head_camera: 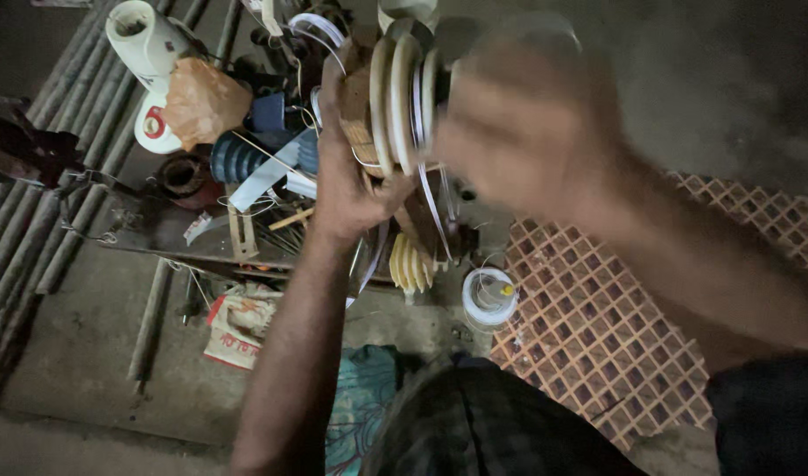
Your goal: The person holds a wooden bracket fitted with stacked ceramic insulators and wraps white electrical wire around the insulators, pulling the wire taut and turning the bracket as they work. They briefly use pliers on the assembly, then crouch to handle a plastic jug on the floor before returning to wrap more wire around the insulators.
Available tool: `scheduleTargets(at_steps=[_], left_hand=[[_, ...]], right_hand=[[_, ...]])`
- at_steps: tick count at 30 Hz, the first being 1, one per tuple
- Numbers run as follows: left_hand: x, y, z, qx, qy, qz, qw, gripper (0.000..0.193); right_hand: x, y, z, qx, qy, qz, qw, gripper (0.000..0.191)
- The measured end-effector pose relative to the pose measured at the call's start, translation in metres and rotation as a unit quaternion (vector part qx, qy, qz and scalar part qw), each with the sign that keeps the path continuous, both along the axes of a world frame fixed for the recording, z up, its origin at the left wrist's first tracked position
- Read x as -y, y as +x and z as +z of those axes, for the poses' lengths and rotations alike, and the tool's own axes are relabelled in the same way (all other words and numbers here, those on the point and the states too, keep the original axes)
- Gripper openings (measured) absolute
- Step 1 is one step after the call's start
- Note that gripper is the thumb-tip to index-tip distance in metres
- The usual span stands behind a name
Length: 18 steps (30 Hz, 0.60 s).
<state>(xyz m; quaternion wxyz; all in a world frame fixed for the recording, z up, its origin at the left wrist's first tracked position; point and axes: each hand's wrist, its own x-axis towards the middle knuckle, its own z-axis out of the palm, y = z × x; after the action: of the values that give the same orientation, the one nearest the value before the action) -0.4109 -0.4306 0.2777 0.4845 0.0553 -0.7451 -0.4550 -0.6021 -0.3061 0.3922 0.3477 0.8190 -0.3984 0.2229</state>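
Spool (402, 97) of pale discs with white strip sits at far centre, above the cluttered floor (87, 335). Left hand (351, 176) is clamped on its left side. Right hand (518, 123) is blurred at its right; grip unclear.

Item count, head view

Hands: two, a left hand (351, 189) and a blurred right hand (523, 132), both at one ribbed spool (404, 101). Spool discs: three visible. White strips: several trail from the spool (430, 207); exact number cannot be told. Yellow ribbed piece (410, 263): one. Small white reel (489, 298): one. White cones: two, one upright (144, 37), one with a red ring (155, 125). Blue ribbed bobbin (237, 159): one. Orange bag (201, 101): one. Lattice mat (598, 335): one. Printed sack (239, 324): one. Bamboo poles (43, 211): many, uncounted.
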Motion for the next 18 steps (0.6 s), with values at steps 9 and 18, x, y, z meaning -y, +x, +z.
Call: scheduleTargets(at_steps=[9,18], left_hand=[[-0.003,-0.003,-0.010,-0.060,0.023,-0.060,0.996,0.109],[-0.002,-0.004,-0.008,-0.051,-0.047,-0.016,0.997,0.109]], right_hand=[[0.080,-0.082,-0.115,0.562,0.314,-0.132,0.754,0.033],[-0.023,-0.068,-0.413,0.557,0.501,-0.272,0.604,0.024]])
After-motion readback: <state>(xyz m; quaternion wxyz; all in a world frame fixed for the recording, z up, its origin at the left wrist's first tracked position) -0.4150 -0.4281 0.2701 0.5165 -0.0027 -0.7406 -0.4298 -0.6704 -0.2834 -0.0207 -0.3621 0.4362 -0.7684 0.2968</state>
